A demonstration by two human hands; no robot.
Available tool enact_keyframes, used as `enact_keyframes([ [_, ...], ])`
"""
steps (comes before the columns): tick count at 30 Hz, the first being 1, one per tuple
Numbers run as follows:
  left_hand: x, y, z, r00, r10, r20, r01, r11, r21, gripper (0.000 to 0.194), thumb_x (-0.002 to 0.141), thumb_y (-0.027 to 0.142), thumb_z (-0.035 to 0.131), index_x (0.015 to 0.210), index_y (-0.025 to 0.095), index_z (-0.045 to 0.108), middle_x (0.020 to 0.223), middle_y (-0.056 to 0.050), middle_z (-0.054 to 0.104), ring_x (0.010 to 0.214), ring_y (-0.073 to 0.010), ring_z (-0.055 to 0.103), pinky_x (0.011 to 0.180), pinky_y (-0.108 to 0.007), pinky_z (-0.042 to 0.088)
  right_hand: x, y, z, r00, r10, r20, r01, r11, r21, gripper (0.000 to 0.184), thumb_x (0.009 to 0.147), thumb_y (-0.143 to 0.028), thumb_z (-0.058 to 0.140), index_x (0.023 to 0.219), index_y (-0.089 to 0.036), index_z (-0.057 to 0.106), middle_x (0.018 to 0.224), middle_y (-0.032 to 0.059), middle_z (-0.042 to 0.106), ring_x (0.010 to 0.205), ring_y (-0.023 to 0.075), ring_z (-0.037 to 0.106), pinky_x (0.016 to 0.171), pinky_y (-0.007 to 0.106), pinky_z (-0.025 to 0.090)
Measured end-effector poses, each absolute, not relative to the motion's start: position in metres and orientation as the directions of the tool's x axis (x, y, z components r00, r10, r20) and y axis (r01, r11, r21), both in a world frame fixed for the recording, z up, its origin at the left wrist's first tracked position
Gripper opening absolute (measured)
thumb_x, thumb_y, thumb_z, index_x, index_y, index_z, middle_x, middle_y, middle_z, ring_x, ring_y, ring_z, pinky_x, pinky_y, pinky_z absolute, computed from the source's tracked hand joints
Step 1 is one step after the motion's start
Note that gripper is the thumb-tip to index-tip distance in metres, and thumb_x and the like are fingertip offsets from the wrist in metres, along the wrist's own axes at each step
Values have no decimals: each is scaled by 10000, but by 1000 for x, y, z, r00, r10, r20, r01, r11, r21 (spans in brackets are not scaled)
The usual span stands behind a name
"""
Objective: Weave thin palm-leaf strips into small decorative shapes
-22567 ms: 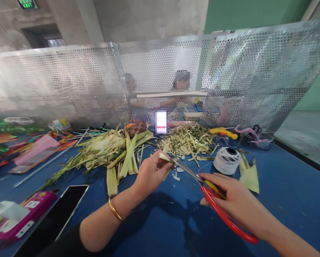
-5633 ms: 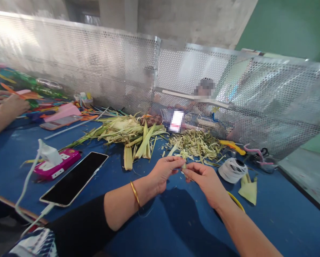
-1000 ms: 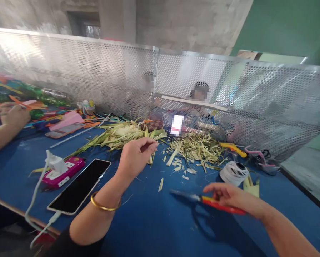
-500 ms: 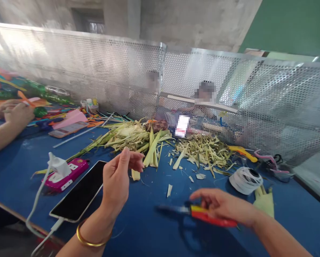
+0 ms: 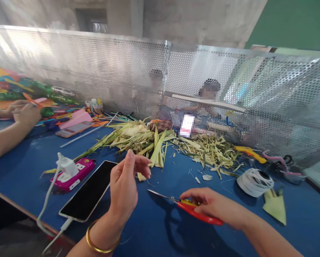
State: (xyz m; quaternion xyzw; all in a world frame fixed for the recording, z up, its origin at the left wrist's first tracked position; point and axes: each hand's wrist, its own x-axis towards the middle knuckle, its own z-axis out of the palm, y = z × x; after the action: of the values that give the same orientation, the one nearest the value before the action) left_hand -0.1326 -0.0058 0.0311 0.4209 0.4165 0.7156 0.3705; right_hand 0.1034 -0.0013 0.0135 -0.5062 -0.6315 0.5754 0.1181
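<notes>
My right hand (image 5: 206,203) is wrapped round the red and yellow handles of a pair of scissors (image 5: 194,210). Their blades look closed and point left above the blue table (image 5: 146,232). My left hand (image 5: 126,182), a gold bangle on its wrist, is raised with the thumb up and the fingers loosely bent; I see nothing in it. Beyond it lies a heap of green corn husks (image 5: 133,137). To the right of that heap is a pile of shredded husk strips (image 5: 213,148), with small scraps in front of it.
A charging phone (image 5: 89,192) and a pink power strip (image 5: 74,175) with a cable lie left. White twine (image 5: 255,182) and a husk piece (image 5: 275,207) are right. A perforated metal screen (image 5: 109,78) stands behind. Another person's hands (image 5: 27,110) work at far left.
The scissors in my right hand have shifted left, and their blades now angle up to the left. Several husk scraps are gone from the table's middle. My left hand keeps much the same pose.
</notes>
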Motion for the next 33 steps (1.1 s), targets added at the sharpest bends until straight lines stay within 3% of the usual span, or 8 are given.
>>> enact_keyframes([
  [2, -133, -5, 31, -375, 883, 282, -184, -370, 911, 466, 877, 495, 416, 632, 170, 643, 513, -20, 580, 476, -129, 529, 489, -251, 429, 115, 12, 11, -298, 823, -484, 519, -286, -806, 426, 638, -200, 571, 1059, -196, 639, 640, -34, 549, 475, 67, 425, 437, 185, 296],
  [5, -133, -7, 33, -370, 890, 266, -223, -363, 905, 458, 876, 486, 428, 631, 166, 646, 490, -16, 564, 466, -124, 517, 478, -244, 416, 140, 18, 13, 8, 926, -377, 387, -351, -853, 446, 658, -283, 552, 1101, -238, 563, 626, -58, 491, 396, 48, 336, 361, 170, 171],
  [11, -130, -13, 36, -335, 899, 282, -182, -355, 917, 462, 864, 508, 435, 625, 174, 647, 533, -26, 590, 479, -133, 524, 472, -253, 437, 137, 7, 18, -99, 920, -379, 260, -344, -902, 487, 636, -260, 590, 1117, -201, 546, 631, -39, 559, 359, 34, 332, 332, 160, 186],
  [18, -132, -7, 28, -285, 915, 284, -182, -342, 922, 423, 864, 477, 470, 645, 171, 665, 517, -17, 579, 486, -120, 522, 491, -233, 433, 128, 63, 8, -3, 922, -387, 51, -386, -921, 67, 718, -213, 545, 768, -168, 549, 520, -48, 482, 337, 32, 329, 301, 122, 159],
  [21, -132, -7, 27, -265, 923, 279, -163, -328, 931, 420, 858, 480, 478, 646, 172, 669, 516, -16, 580, 486, -123, 523, 491, -236, 438, 142, 52, 12, 5, 944, -329, 6, -329, -944, 85, 749, -251, 560, 787, -175, 557, 567, -49, 491, 354, 20, 302, 311, 119, 165],
  [25, -131, -11, 29, -235, 934, 269, -170, -312, 935, 399, 836, 481, 515, 625, 187, 682, 540, -25, 603, 493, -128, 527, 479, -239, 443, 169, -6, 24, -211, 839, -501, 141, -481, -865, 399, 717, -282, 629, 1112, -223, 627, 643, -18, 593, 361, 18, 328, 327, 125, 168],
  [29, -129, -15, 35, -217, 947, 235, -208, -280, 937, 359, 784, 490, 586, 600, 205, 702, 555, -41, 629, 478, -132, 525, 446, -243, 440, 204, -67, 40, -303, 807, -507, 389, -381, -839, 373, 600, -151, 702, 963, -223, 745, 858, 37, 685, 702, 107, 590, 532, 138, 407],
  [33, -125, -16, 36, -234, 949, 213, -214, -264, 941, 334, 768, 479, 617, 574, 221, 701, 528, -21, 618, 451, -121, 516, 427, -230, 428, 230, -96, 46, -289, 724, -626, 442, -479, -758, 404, 582, -123, 639, 961, -198, 755, 747, 30, 684, 583, 115, 568, 440, 152, 339],
])
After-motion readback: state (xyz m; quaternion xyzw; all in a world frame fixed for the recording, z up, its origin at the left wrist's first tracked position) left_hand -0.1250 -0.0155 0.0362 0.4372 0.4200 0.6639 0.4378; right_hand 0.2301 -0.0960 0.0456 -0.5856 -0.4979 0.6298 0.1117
